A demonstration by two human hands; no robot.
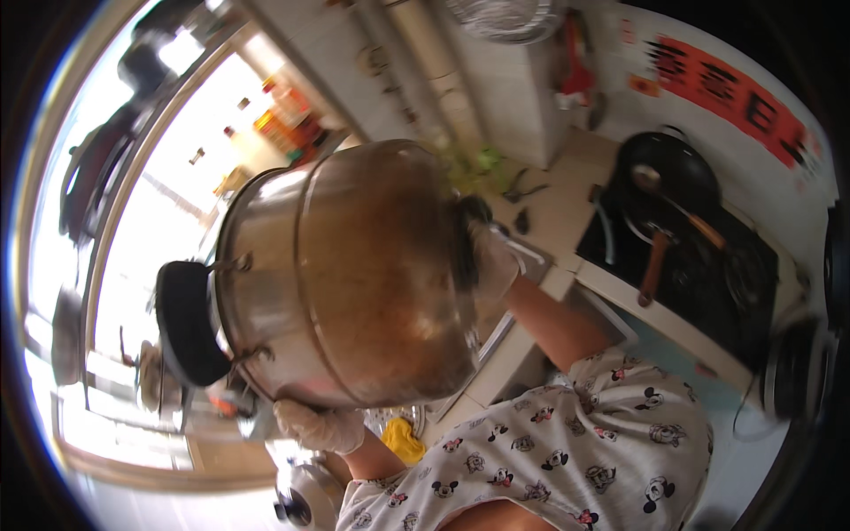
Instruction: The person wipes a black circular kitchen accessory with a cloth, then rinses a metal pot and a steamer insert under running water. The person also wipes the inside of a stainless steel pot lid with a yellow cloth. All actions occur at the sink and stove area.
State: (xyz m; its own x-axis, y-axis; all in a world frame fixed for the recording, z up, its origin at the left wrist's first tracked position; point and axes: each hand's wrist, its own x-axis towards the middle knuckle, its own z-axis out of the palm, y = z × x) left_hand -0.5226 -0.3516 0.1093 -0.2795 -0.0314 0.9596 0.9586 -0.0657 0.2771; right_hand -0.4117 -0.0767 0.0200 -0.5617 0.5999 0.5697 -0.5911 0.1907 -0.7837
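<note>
A large stainless steel pot [372, 285], stained brown, is held up and tilted on its side over the sink area. My right hand [493, 262], in a pale translucent glove, is closed around the black handle at the pot's right end. My left hand [319, 425], gloved too, supports the pot's lower left edge; its fingertips are partly hidden. Another black handle [191, 324] sticks out from the pot's left side, untouched. The inside of the pot is out of sight.
A black wok [667, 169] with a ladle stands on the black stove [704, 279] at right. Leafy greens [491, 166] lie behind the pot. A yellow cloth [402, 439] is below it. Bottles [282, 126] stand by the window, and pans hang at left.
</note>
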